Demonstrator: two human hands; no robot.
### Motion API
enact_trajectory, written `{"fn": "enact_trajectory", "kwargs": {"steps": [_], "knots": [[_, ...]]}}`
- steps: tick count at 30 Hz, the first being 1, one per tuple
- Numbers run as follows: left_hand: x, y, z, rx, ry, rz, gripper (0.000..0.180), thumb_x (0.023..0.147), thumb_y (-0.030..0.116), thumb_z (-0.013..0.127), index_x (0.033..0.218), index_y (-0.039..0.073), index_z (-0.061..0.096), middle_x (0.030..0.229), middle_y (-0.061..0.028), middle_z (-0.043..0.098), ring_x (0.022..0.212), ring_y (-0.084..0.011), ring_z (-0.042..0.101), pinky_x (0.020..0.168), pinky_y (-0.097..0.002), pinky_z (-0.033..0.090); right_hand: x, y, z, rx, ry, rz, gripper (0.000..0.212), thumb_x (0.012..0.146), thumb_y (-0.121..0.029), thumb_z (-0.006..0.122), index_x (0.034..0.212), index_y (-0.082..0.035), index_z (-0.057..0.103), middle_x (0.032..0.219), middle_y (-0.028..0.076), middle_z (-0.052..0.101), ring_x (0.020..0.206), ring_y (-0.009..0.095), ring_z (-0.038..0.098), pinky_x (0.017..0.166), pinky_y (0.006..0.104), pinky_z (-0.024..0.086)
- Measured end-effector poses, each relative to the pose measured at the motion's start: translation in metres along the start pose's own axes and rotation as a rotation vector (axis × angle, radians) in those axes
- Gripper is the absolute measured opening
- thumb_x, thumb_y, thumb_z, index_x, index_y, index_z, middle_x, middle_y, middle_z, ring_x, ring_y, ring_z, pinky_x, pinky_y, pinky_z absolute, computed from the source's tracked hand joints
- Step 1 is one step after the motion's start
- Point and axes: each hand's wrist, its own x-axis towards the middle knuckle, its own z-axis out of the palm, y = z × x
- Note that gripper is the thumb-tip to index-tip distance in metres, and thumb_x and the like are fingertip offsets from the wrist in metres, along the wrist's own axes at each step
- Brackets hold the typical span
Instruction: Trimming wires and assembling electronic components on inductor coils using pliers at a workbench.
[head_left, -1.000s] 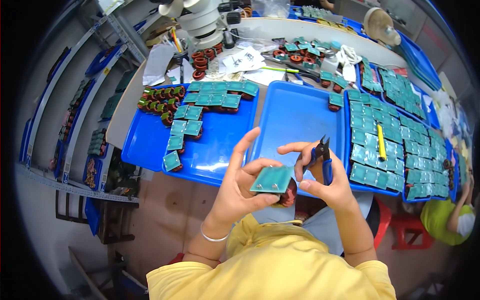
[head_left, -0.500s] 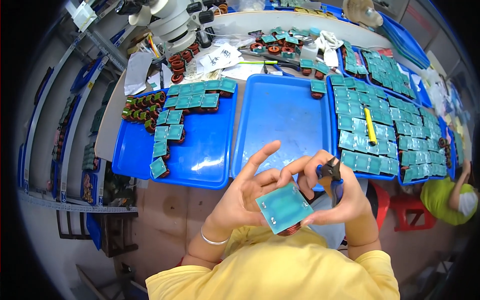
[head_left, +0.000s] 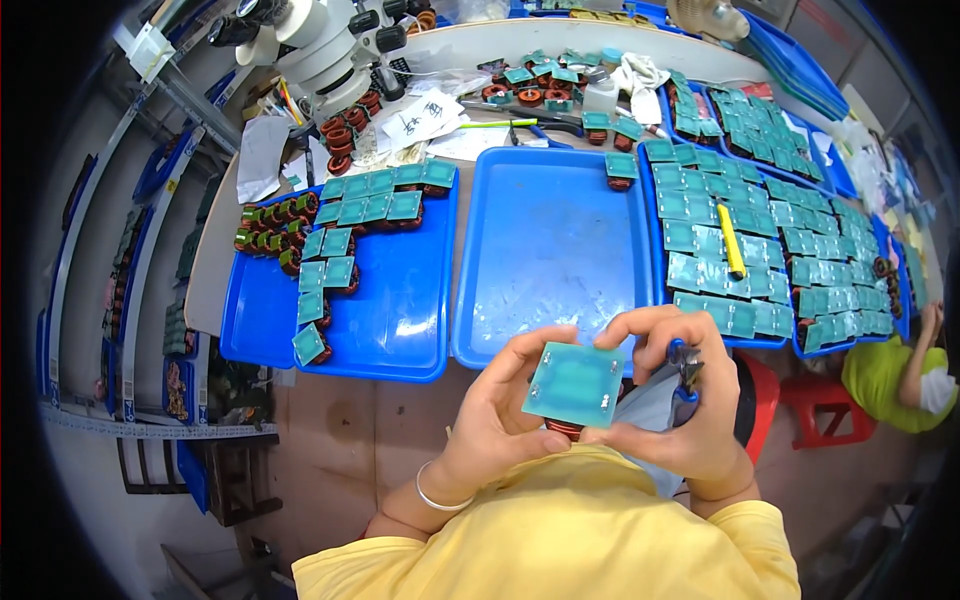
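A square teal circuit board (head_left: 574,384) with a copper-wound coil (head_left: 566,428) beneath it is held up in front of my chest. My left hand (head_left: 506,411) grips its left side, thumb below and fingers behind. My right hand (head_left: 690,420) holds the right side between thumb and fingers. Tucked in the same right hand is a pair of blue-handled cutters (head_left: 686,372), dark jaws pointing up; part of them is hidden by the fingers. Small shiny solder spots show near the board's edges. Just beyond lies a blue tray (head_left: 548,270) with one coil board (head_left: 621,166) in its far right corner.
The left blue tray (head_left: 400,325) holds several coil boards and bare coils (head_left: 270,230). Trays of boards (head_left: 700,240) stand at right, with a yellow-handled tool (head_left: 731,243) on top. A microscope (head_left: 325,55) stands at the back left. At far right sits another person (head_left: 895,385) near a red stool (head_left: 828,408).
The board has turned so its edges lie nearly level, and has risen slightly. My left fingers have closed in from being spread. The cutters have turned in my right hand.
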Motion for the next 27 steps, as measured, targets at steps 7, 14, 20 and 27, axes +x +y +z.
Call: {"fn": "enact_trajectory", "kwargs": {"steps": [7,14,20,27], "knots": [[-0.003,-0.004,0.008,-0.287,-0.011,-0.025,0.076,0.080,0.020,0.066,0.136,0.001,0.019,0.123,-0.0153,0.044,0.112,-0.0258,0.049,0.093,-0.0361,0.041,-0.006,0.000,-0.006,0.125,0.003,0.022,0.041,0.068,0.000,0.073,0.096,-0.002,0.044,0.093,0.013,0.057,0.081,0.016,0.058,0.058,0.0222,0.048],[-0.003,-0.001,0.012,-0.332,-0.032,-0.129,0.071,0.082,0.028,0.065,0.134,0.001,0.024,0.124,-0.0145,0.044,0.106,-0.0230,0.052,0.086,-0.0331,0.044,-0.013,0.011,-0.003,0.077,0.041,0.025,0.035,0.068,0.001,0.072,0.095,-0.001,0.048,0.087,0.011,0.057,0.078,0.018,0.057,0.059,0.0266,0.049],[-0.002,0.002,0.012,0.278,0.030,0.039,0.069,0.076,0.012,0.071,0.131,0.004,0.031,0.111,-0.0079,0.050,0.097,-0.0129,0.052,0.080,-0.0264,0.044,-0.021,-0.007,-0.023,-0.306,-0.179,0.031,0.040,0.064,-0.019,0.077,0.088,0.000,0.052,0.078,0.011,0.051,0.067,0.026,0.052,0.060,0.0324,0.042],[-0.001,0.005,0.020,0.778,0.088,0.279,0.071,0.059,0.018,0.083,0.119,0.001,0.049,0.110,-0.0081,0.054,0.088,-0.0114,0.055,0.071,-0.0237,0.047,-0.035,-0.013,-0.030,-0.639,-0.365,-0.055,0.045,0.067,-0.039,0.069,0.087,-0.001,0.055,0.073,0.009,0.048,0.063,0.024,0.048,0.056,0.0323,0.035]]}}
